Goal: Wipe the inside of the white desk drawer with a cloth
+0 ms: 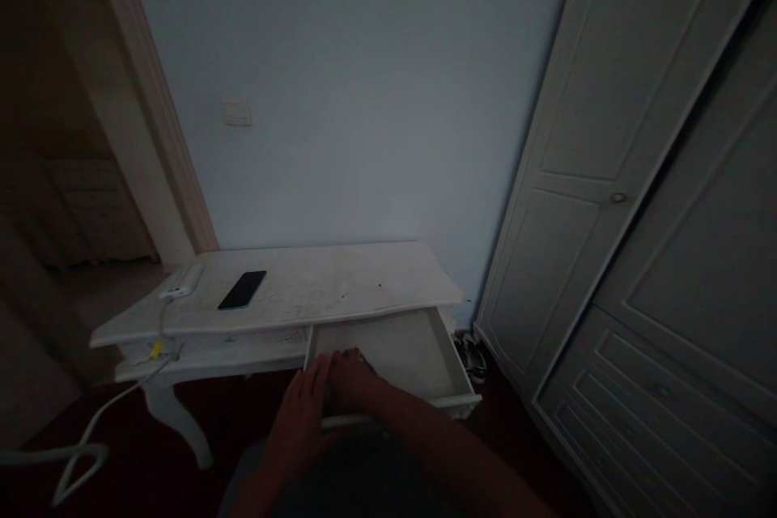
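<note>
A white drawer [418, 356] is pulled out of the right half of a white table [340, 275]. My left hand [308, 390] is at the drawer's front left corner, its fingers stretched out over the left wall and close against my other hand. Inside that same corner is my right hand [350, 382], reaching in over the drawer front with its fingers curled downward. A small object seems to show by its knuckles, too dark to name. The fingertips of my right hand are hidden. The part of the drawer floor to the right of my hands is bare.
On the tabletop lie a dark phone [243, 290] and a white power strip [182, 281], whose cable [100, 413] hangs down at the left. Shoes [472, 358] stand on the floor beside a tall wardrobe [564, 178]. A doorway opens on the left.
</note>
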Demonstrator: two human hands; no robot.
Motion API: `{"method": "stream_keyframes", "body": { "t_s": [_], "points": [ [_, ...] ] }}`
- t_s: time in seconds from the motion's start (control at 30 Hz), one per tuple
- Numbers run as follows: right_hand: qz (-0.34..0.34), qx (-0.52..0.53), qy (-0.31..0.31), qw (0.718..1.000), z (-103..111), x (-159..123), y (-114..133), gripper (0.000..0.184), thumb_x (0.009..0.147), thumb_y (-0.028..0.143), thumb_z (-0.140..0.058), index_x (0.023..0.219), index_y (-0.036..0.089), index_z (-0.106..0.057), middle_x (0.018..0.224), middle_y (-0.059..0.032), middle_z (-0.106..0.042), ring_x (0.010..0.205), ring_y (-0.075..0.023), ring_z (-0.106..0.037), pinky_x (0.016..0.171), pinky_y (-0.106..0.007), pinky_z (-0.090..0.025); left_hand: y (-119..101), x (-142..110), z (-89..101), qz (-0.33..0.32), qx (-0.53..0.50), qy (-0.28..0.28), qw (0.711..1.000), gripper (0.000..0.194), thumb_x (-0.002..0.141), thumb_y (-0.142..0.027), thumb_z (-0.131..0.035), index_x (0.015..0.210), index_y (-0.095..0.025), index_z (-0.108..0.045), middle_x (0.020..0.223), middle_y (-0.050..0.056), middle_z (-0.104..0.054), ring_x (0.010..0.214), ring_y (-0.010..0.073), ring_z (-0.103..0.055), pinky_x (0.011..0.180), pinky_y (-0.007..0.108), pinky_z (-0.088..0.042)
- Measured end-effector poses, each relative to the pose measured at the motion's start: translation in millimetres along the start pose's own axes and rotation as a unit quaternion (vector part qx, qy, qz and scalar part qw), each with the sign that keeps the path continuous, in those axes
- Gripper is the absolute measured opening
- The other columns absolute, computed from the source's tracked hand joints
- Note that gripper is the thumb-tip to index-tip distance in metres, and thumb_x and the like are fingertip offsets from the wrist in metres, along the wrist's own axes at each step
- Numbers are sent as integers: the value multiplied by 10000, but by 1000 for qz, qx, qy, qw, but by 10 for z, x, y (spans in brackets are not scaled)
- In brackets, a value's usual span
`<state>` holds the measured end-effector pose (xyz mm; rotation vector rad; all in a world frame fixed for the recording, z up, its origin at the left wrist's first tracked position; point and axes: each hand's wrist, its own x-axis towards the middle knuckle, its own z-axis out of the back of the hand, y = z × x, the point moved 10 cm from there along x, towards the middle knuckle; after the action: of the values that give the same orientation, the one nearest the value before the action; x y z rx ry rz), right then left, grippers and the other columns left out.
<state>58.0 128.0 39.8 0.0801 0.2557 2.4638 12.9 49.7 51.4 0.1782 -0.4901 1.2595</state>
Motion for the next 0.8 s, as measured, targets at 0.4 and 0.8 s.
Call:
{"method": "stream_keyframes", "body": {
  "t_s": [0.4, 0.8],
  "points": [
    [-192, 24, -64, 979, 553, -349, -907, 721, 835, 563, -810, 1499, 367, -608, 1578, -131, -583, 1441, -415, -500, 1112, -587, -472, 100, -38, -248, 11, 18, 75, 997, 919, 866, -631, -756, 1653, -259, -463, 1712, 161, -481, 1559, 392, -477, 1313, 599, -335],
    [-314, 20, -58, 947, 665, -1336, -1825, 538, 916, 489, -733, 1376, 209, -729, 1493, -214, -653, 1366, -413, -603, 1084, -535, -503, 41, 11, -99, 46, -15, 82, 995, 959, 828, -616, -781, 1644, -211, -482, 1792, 167, -330, 1599, 429, -396, 1246, 570, -450]
  ]
}}
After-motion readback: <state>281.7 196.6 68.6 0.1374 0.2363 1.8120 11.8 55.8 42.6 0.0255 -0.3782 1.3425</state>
